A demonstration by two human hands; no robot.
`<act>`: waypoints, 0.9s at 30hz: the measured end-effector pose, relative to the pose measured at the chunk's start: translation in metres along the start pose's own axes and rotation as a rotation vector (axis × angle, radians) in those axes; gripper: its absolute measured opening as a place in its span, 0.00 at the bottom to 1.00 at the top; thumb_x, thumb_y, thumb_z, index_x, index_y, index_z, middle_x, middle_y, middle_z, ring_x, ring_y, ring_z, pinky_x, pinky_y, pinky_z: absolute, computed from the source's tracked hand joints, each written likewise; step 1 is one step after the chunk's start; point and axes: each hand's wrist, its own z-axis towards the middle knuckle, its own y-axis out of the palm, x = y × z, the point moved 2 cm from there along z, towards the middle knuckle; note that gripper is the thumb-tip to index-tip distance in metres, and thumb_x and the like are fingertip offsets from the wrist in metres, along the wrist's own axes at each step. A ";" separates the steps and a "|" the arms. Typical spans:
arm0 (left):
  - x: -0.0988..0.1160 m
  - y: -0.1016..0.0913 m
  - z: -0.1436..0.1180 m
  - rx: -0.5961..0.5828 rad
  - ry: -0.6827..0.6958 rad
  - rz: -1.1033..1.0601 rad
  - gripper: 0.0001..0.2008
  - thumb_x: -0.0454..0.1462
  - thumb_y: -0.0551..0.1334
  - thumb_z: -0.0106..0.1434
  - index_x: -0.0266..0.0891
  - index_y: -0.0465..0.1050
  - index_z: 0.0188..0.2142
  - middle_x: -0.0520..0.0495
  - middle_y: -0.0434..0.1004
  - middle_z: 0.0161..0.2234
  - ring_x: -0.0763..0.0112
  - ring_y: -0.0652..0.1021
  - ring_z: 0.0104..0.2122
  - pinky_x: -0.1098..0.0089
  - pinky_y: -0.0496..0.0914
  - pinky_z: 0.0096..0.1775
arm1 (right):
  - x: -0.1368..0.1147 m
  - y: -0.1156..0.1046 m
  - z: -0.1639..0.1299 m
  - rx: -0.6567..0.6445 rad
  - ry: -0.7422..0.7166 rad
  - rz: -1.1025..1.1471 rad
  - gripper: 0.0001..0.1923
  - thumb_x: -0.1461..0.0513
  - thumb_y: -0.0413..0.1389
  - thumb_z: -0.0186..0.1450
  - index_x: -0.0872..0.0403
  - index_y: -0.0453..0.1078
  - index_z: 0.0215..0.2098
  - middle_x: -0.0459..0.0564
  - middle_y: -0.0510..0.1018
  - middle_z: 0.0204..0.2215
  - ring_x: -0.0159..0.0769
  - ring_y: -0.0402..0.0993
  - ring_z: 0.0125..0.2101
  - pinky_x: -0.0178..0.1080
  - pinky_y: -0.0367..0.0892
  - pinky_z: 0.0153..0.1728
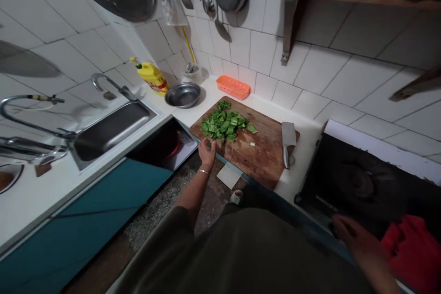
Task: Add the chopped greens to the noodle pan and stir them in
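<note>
Chopped greens [225,125] lie heaped on the far left part of a wooden cutting board [262,156], which sits on the white counter [303,165]; the heap's long axis runs from the board's near left edge toward its far corner, with a few loose bits strayed to the right.

Nearest the camera, the right hand [358,243] is low at the right of the view, blurred, just over the front edge of a black gas stove [365,183]; whether its fingers are clenched or slack cannot be told. A red cloth-like thing [413,248] lies just beside it.

Farther out, the left hand [207,150] rests at the near left edge of the board, fingers curled down and touching the near end of the greens; whether it grasps any cannot be told. A thin bangle is on that wrist.

A cleaver [288,142] lies flat on the right side of the board, handle pointing toward the person, blade away, well apart from both hands.

Beyond the board, a steel bowl [182,95] stands on the counter, its inside seemingly bare metal. An orange plastic basket [233,87] sits against the tiled wall; its contents cannot be made out. A yellow bottle [153,77] stands left of the bowl, beside the steel sink [110,131], whose basin looks dark and bare.
</note>
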 end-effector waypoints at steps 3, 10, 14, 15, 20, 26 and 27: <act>-0.009 0.014 0.064 0.020 -0.027 -0.039 0.34 0.42 0.63 0.69 0.25 0.62 0.68 0.23 0.62 0.70 0.49 0.60 0.74 0.53 0.55 0.74 | -0.062 0.114 0.077 -0.149 0.004 0.162 0.25 0.37 0.56 0.64 0.38 0.81 0.50 0.56 0.85 0.51 0.55 0.83 0.53 0.59 0.78 0.55; -0.040 0.042 0.162 -0.151 -0.013 0.043 0.36 0.45 0.58 0.73 0.30 0.58 0.74 0.28 0.51 0.76 0.48 0.51 0.78 0.43 0.47 0.75 | -0.154 0.344 0.283 0.024 -0.177 0.209 0.52 0.31 0.45 0.66 0.60 0.63 0.71 0.69 0.62 0.73 0.56 0.56 0.74 0.63 0.52 0.74; -0.045 0.060 0.184 -0.276 0.180 0.007 0.36 0.46 0.60 0.72 0.36 0.59 0.75 0.34 0.54 0.76 0.53 0.52 0.78 0.43 0.44 0.76 | -0.187 0.408 0.343 -0.021 -0.282 0.265 0.43 0.38 0.48 0.70 0.59 0.64 0.70 0.68 0.65 0.71 0.53 0.60 0.72 0.61 0.53 0.73; -0.043 0.066 0.183 -0.311 0.217 -0.019 0.36 0.46 0.60 0.71 0.37 0.60 0.74 0.35 0.55 0.76 0.52 0.53 0.77 0.42 0.43 0.75 | -0.196 0.420 0.348 -0.062 -0.328 0.276 0.42 0.39 0.50 0.69 0.58 0.66 0.69 0.66 0.67 0.70 0.52 0.62 0.71 0.60 0.54 0.73; -0.011 0.106 0.148 -0.276 0.256 -0.333 0.33 0.52 0.63 0.67 0.36 0.72 0.65 0.32 0.72 0.66 0.50 0.71 0.68 0.46 0.59 0.72 | -0.236 0.458 0.319 -0.179 -0.394 0.439 0.34 0.42 0.57 0.67 0.52 0.76 0.62 0.59 0.77 0.63 0.49 0.72 0.65 0.53 0.61 0.71; 0.060 0.133 0.119 -0.100 -0.153 -0.812 0.22 0.47 0.64 0.62 0.34 0.77 0.50 0.33 0.80 0.55 0.56 0.79 0.56 0.53 0.69 0.65 | -0.266 0.454 0.295 0.025 0.062 0.847 0.32 0.43 0.60 0.61 0.56 0.79 0.52 0.59 0.84 0.53 0.48 0.78 0.55 0.53 0.69 0.63; 0.073 0.130 0.119 -0.097 -0.198 -0.841 0.20 0.44 0.64 0.61 0.34 0.77 0.48 0.34 0.81 0.52 0.57 0.79 0.54 0.54 0.70 0.64 | -0.272 0.447 0.297 0.046 0.093 0.880 0.30 0.44 0.61 0.59 0.55 0.80 0.50 0.58 0.85 0.51 0.48 0.79 0.54 0.52 0.69 0.63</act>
